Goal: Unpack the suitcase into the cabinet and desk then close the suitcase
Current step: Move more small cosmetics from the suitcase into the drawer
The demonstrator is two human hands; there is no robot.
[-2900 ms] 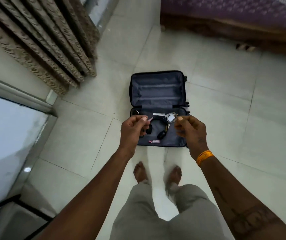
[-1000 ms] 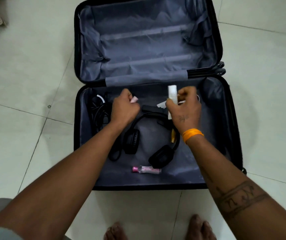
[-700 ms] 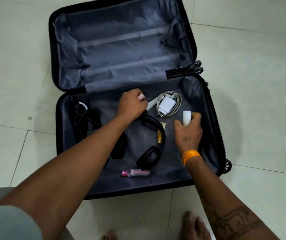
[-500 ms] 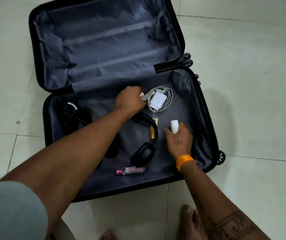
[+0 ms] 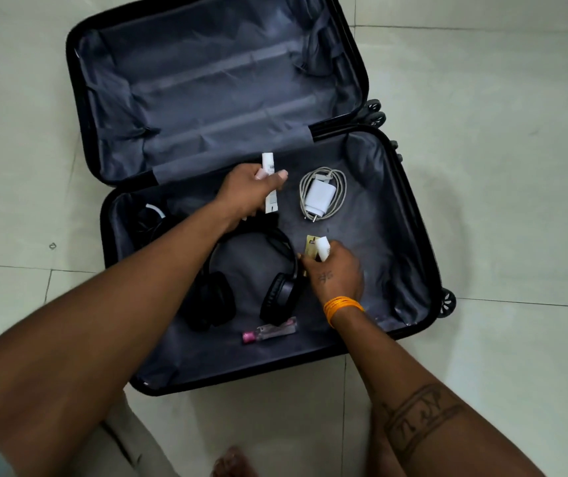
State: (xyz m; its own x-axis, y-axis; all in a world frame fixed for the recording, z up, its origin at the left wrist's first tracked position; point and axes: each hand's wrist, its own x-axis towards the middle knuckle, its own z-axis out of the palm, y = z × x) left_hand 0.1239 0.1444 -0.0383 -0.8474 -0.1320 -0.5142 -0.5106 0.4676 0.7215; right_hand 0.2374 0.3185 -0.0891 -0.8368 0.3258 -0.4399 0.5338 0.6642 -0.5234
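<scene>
A black hard-shell suitcase (image 5: pixel 409 215) with grey fabric lining lies open flat on the pale tiled floor (image 5: pixel 499 166). The left hand (image 5: pixel 248 192) curls its fingers round a slim white tube (image 5: pixel 269 182), which sticks out above and below the fist, over the near half by the hinge. The right hand (image 5: pixel 335 271) pinches a small white cylindrical bottle (image 5: pixel 323 247) at its fingertips and touches a small gold packet (image 5: pixel 310 247) lying just beside the black over-ear headphones (image 5: pixel 258 270). A white charger with its coiled cable (image 5: pixel 322 194) rests between the two hands, apart from both. A small clear bottle with a pink cap (image 5: pixel 268 333) lies near the front wall, below the headphones. Black cables (image 5: pixel 151 220) sit in the left corner.
</scene>
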